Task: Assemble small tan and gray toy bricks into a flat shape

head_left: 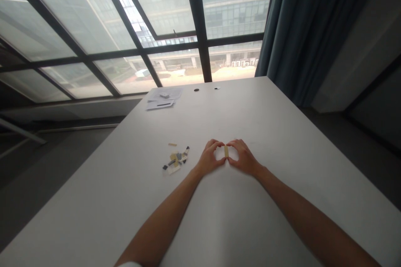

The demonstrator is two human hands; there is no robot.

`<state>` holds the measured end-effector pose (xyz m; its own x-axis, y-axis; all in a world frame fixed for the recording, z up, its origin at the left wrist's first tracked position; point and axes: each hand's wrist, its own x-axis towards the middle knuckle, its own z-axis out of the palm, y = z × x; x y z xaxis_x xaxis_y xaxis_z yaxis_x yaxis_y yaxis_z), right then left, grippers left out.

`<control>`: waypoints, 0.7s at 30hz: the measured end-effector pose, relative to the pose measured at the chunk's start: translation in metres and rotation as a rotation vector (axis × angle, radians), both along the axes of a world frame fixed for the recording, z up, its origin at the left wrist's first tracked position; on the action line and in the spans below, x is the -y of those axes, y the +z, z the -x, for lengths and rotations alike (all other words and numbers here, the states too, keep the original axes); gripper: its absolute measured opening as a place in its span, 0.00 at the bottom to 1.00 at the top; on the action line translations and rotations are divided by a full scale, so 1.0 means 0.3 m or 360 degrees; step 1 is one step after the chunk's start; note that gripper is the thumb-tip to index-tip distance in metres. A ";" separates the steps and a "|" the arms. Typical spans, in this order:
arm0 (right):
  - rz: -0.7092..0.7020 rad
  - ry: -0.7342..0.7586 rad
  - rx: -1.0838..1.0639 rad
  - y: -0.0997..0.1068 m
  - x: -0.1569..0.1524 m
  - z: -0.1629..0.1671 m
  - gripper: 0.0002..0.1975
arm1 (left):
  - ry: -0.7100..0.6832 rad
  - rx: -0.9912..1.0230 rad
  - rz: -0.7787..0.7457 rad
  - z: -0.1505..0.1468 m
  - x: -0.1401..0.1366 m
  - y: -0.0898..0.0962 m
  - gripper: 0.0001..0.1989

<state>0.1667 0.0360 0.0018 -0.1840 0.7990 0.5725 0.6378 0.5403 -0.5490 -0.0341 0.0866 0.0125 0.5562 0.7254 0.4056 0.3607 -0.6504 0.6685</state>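
Both the left hand (208,161) and the right hand (247,160) close their grip on a tan strip (226,151) between the tabletop's (219,117) side edges, thumbs nearer, fingertips farther, seemingly to steady both ends. Loose pieces (176,159) lie toward the left edge, apparently for easy reach; papers (156,104) occupy the far-left corner.

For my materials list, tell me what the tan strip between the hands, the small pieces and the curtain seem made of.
Tan strip: probably plastic, matte, from its straight edges and even colour.
Small pieces: likely plastic too, from their blocky shapes and plain colours, but too small to be sure.
Curtain: fabric, dull-surfaced, as it hangs in soft folds.
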 end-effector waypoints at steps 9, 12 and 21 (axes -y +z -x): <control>0.0010 -0.0031 0.0008 -0.002 -0.001 0.003 0.22 | -0.0052 -0.0023 0.0002 0.000 -0.003 -0.006 0.27; 0.0022 -0.0036 0.0018 0.001 -0.002 0.003 0.22 | -0.0046 -0.0039 0.0010 0.000 -0.001 -0.003 0.26; 0.0025 -0.0033 0.0001 -0.001 -0.002 0.001 0.22 | -0.0006 -0.0032 0.0009 -0.002 0.000 -0.007 0.26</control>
